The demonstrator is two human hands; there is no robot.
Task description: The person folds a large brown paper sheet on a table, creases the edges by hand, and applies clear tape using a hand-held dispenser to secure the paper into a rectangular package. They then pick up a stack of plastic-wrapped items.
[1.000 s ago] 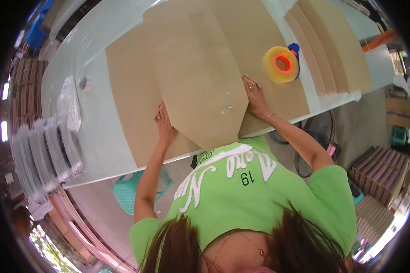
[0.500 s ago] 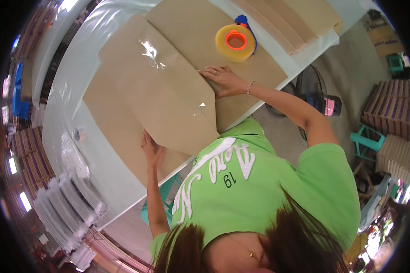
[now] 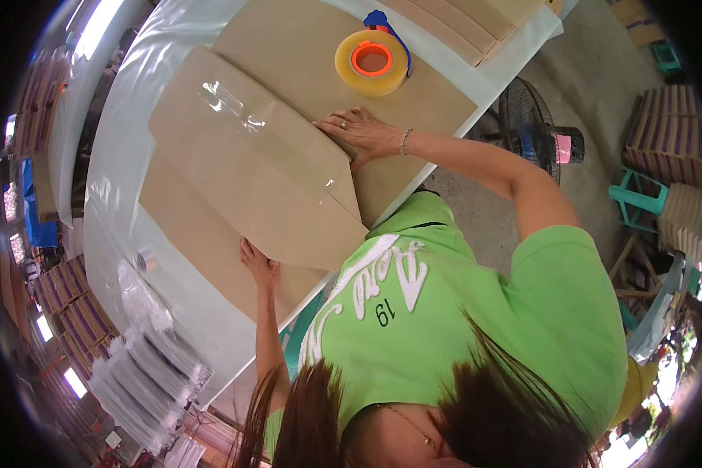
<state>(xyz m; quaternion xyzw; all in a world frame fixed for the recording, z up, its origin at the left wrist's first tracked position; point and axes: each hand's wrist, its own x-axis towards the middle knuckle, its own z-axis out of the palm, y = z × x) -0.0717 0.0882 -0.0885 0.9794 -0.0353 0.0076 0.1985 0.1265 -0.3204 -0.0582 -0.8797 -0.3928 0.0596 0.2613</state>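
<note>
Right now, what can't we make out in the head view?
All in the head view:
Brown board underneath: middle hidden by the upper brown panel.
Left hand: too small to tell whether its fingertips slip under the panel edge.
Cardboard stack: far end cut off by the top picture edge.
Fan: lower part hidden by the right arm.
Small roll: blurred, material unclear.

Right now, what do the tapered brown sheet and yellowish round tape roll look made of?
Tapered brown sheet: likely cardboard or heavy paper, mostly matte, with crisp straight edges. Yellowish round tape roll: probably plastic film, smooth and faintly translucent.
</note>
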